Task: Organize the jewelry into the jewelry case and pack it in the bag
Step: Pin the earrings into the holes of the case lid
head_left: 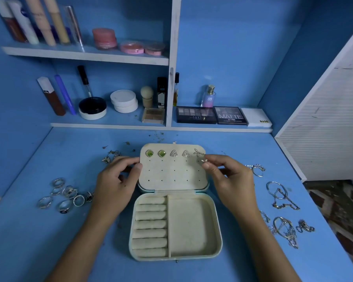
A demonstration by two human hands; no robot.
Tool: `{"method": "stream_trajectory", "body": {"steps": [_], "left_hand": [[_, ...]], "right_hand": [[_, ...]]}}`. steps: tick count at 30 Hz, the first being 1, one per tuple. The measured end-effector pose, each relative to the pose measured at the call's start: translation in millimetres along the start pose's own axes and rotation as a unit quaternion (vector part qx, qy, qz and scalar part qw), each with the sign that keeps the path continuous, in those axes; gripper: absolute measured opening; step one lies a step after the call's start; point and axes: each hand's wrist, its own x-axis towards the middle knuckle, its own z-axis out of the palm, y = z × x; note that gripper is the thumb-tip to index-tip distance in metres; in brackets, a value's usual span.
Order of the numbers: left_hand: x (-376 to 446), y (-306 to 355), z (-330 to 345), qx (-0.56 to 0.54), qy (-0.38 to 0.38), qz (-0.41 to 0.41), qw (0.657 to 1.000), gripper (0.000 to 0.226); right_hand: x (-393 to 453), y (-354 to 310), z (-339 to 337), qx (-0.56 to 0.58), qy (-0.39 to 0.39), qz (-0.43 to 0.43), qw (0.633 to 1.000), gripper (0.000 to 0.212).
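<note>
On the blue desktop [243,151] before us the jewelry case [175,226] lies open, its lid panel [172,174] tilted back toward the shelves. Across the panel's top row we see five earrings [174,153] already pinned: two green stones, two triangular ones and a small dragonfly shape. Our left hand [118,180] grips the panel's left edge, thumb curled over it. Our right hand [226,176] pinches a small earring [204,160] against the panel's right edge, just beneath the dragonfly. The case's lower half shows ring rolls [150,226] on the left and an open compartment [190,224] on the right.

Left of the case a cluster of rings [64,195] lies on the surface, with loose earrings [110,156] nearer the back. To the right, chains and bangles [283,212] are spread toward the desk's edge. Small dark specks dot the surface near the shelf. Behind, blue-backed white shelves [86,54] hold makeup tubes, round compacts, a perfume bottle [208,96] and eyeshadow palettes [212,115]. A white slatted panel [326,119] stands at the right.
</note>
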Motion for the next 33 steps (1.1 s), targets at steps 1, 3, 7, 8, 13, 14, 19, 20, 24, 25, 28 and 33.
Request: {"method": "stream_trajectory", "body": {"steps": [1,3,7,8,13,14,19,20,24,25,28,33], "left_hand": [[-0.2,0.4,-0.5,-0.004,0.001,0.003,1.0,0.013],[-0.6,1.1,-1.0,-0.012,0.003,0.015,1.0,0.011],[-1.7,3.8,-2.2,-0.018,0.009,0.029,0.999,0.012],[-1.9,4.6,-2.4,-0.019,0.009,0.032,0.999,0.012],[-3.3,3.4,-3.7,-0.027,0.009,0.047,0.999,0.017],[-3.3,3.4,-3.9,-0.027,0.008,0.05,0.998,0.019],[-2.8,3.6,-4.1,-0.027,0.008,0.064,0.998,0.021],[-2.7,3.2,-4.0,-0.028,0.009,0.064,0.998,0.021],[-2.4,1.6,-3.6,-0.023,0.01,0.065,0.998,0.022],[-2.3,1.4,-3.6,-0.024,0.011,0.064,0.998,0.021],[-2.7,2.6,-3.9,-0.031,0.012,0.063,0.997,0.014],[-2.4,2.5,-3.4,-0.028,0.013,0.067,0.997,0.017]], "right_hand": [[-1.3,0.7,-0.1,0.004,-0.002,0.001,1.0,0.016],[-3.7,2.5,-0.2,0.009,-0.004,-0.003,1.0,0.015],[-5.3,2.9,1.0,-0.003,-0.002,-0.036,0.999,0.018],[-5.6,2.6,1.2,-0.008,-0.001,-0.04,0.999,0.02],[-7.0,1.7,3.4,0.004,0.014,-0.005,1.0,0.018],[-7.3,1.8,3.2,0.002,0.014,-0.008,1.0,0.018],[-5.4,2.2,1.9,0.012,0.014,-0.031,0.999,0.019],[-5.3,2.7,1.8,0.02,0.016,-0.025,0.999,0.019],[-7.8,1.0,2.5,0.051,0.014,0.016,0.998,0.017],[-8.3,-0.1,3.1,0.058,0.015,0.021,0.998,0.017],[-9.4,-5.3,5.0,0.088,0.014,0.022,0.996,0.022],[-9.6,-7.5,6.4,0.092,0.02,0.026,0.995,0.024]]}}
